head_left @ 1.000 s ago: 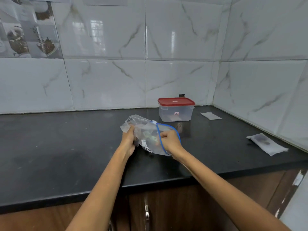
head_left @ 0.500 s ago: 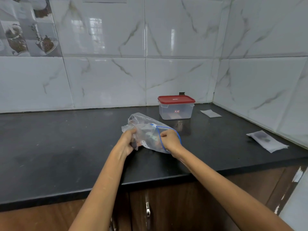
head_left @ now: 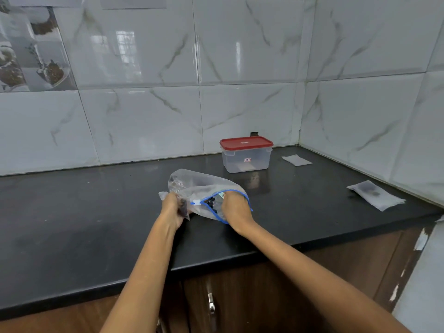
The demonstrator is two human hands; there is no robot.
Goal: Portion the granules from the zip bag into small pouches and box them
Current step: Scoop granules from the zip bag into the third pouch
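Observation:
A clear zip bag point(head_left: 201, 188) with a blue zip rim lies on the black counter point(head_left: 72, 212), dark granules showing inside. My left hand point(head_left: 171, 209) grips its left end. My right hand point(head_left: 234, 207) is closed on the blue rim at the bag's mouth, fingers partly inside. A clear box with a red lid point(head_left: 246, 155) stands shut behind the bag by the wall. One small pouch with dark contents point(head_left: 376, 194) lies at the right. Another small pouch point(head_left: 296, 160) lies flat right of the box.
Marble-patterned tiled walls meet in a corner at the back right. The counter's front edge runs just below my forearms, with brown cabinet doors and a metal handle point(head_left: 211, 304) underneath.
The bag has been lowered and flattened toward the counter. My left hand has slid down along its left end. My right hand stays on the blue rim.

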